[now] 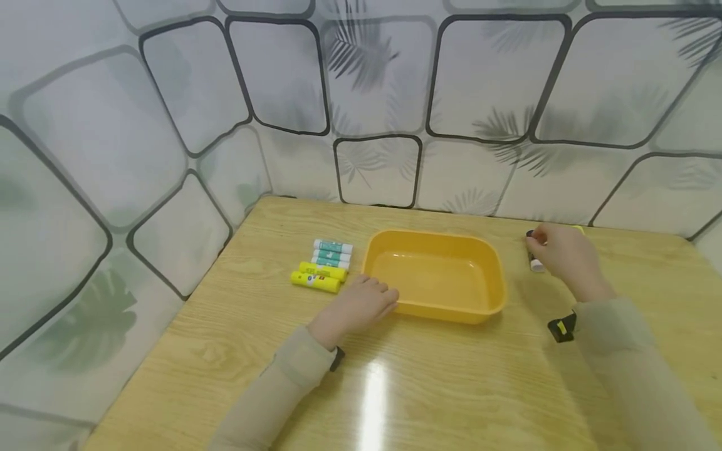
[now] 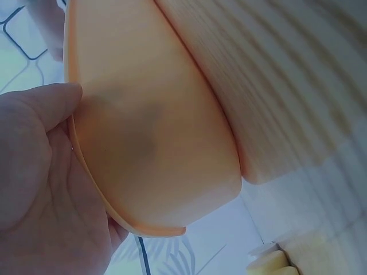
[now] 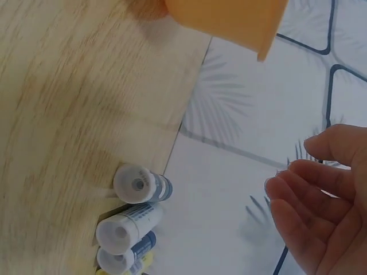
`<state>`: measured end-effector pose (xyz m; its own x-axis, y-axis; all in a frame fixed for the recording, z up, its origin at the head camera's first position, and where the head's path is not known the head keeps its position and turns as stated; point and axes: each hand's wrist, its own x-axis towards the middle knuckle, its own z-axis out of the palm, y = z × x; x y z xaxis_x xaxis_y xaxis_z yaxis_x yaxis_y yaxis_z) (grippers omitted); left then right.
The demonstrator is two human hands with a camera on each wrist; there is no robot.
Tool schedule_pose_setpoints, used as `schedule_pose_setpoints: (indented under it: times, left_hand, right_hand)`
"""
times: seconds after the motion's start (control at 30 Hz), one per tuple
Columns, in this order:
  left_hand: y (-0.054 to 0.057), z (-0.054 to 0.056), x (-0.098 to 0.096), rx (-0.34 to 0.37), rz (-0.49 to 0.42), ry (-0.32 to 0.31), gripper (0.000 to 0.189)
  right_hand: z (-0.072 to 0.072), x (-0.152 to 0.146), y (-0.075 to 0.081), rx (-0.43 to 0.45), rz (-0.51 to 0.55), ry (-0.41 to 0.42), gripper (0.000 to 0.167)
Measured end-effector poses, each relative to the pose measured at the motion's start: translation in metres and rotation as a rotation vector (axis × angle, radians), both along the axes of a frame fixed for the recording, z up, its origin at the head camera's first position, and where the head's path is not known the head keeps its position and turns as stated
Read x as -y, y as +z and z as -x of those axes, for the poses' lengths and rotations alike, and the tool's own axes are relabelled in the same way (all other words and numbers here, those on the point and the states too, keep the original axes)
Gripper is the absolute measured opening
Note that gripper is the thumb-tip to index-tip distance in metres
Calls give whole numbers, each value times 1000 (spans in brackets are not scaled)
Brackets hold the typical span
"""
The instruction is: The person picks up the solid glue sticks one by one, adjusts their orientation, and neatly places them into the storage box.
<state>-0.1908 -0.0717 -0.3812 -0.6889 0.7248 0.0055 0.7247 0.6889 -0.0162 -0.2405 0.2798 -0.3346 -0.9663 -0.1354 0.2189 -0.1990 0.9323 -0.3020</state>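
My left hand (image 1: 361, 304) holds the front left corner of a yellow plastic basin (image 1: 437, 311). In the left wrist view its thumb (image 2: 64, 102) presses on the rim, with the other fingers along the outside of the wall. To the right of the basin, my right hand (image 1: 564, 254) hovers close over a small row of glue sticks (image 1: 536, 265), partly hiding them. The right wrist view shows that hand with its fingers loosely bent and nothing between them. Several glue sticks (image 3: 135, 184) with white ends lie side by side there, a yellow one at the bottom edge.
Left of the basin lies another row of sticks: white and green ones (image 1: 331, 255) behind, yellow ones (image 1: 316, 282) in front. The wooden table (image 1: 451, 388) meets a patterned wall (image 1: 378, 169) at its back and left. A black wrist device (image 1: 562, 327) sits by the right cuff.
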Motion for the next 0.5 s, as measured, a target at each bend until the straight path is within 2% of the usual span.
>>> schedule_pose_setpoints:
  times: [0.17, 0.27, 0.5]
  left_hand:
    - [-2, 1, 0, -17, -9, -9, 22]
    - [-2, 1, 0, -18, -8, -12, 22]
    - [-3, 1, 1, -28, 15, -8, 23]
  right_hand:
    - [16, -6, -10, 97, -17, -54, 31]
    - [25, -12, -18, 137, -9, -80, 26]
    - [36, -23, -39, 158, -27, -76, 32]
